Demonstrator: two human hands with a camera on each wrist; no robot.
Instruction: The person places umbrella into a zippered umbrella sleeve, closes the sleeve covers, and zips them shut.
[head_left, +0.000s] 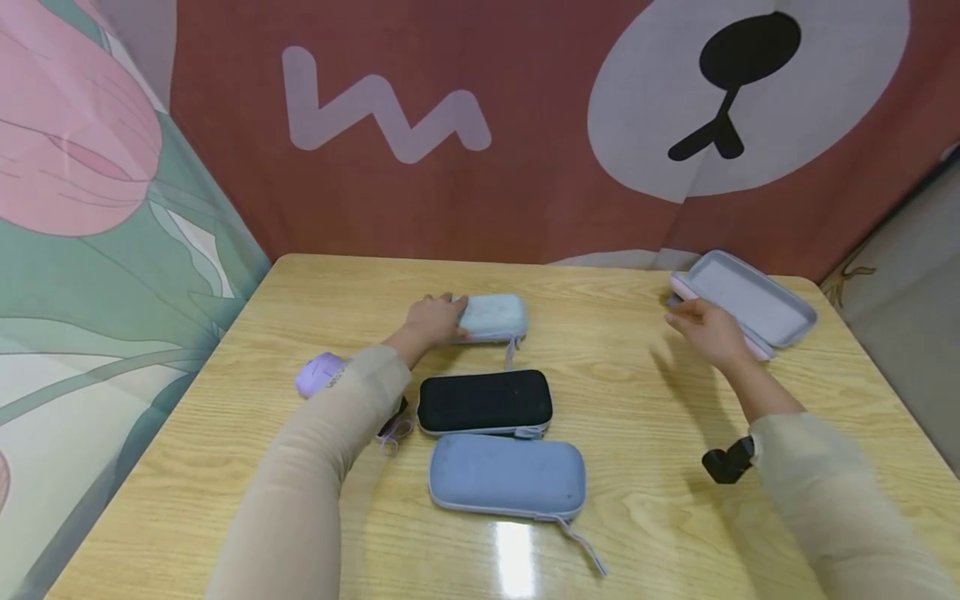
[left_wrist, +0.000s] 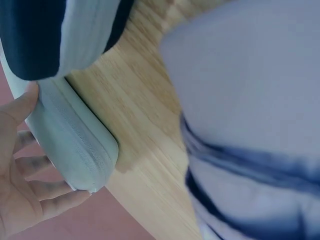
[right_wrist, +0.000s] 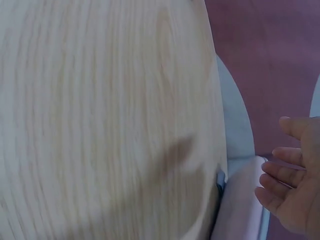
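Note:
At the back middle of the table lies a pale blue zip case (head_left: 495, 317). My left hand (head_left: 437, 319) grips its left end; in the left wrist view the thumb is on one side of the case (left_wrist: 75, 135) and the fingers reach along the other. At the back right, an open case (head_left: 753, 300) shows its grey inside and a pink edge. My right hand (head_left: 708, 332) is at the near side of this open case, partly covering it. The right wrist view shows that hand (right_wrist: 295, 180) with loosely bent fingers and nothing in them.
A black zip case (head_left: 485, 402) and a blue zip case (head_left: 507, 475) lie in the middle, one in front of the other. A purple item (head_left: 318, 372) is partly hidden by my left sleeve. A patterned cloth (head_left: 525, 200) hangs behind the table.

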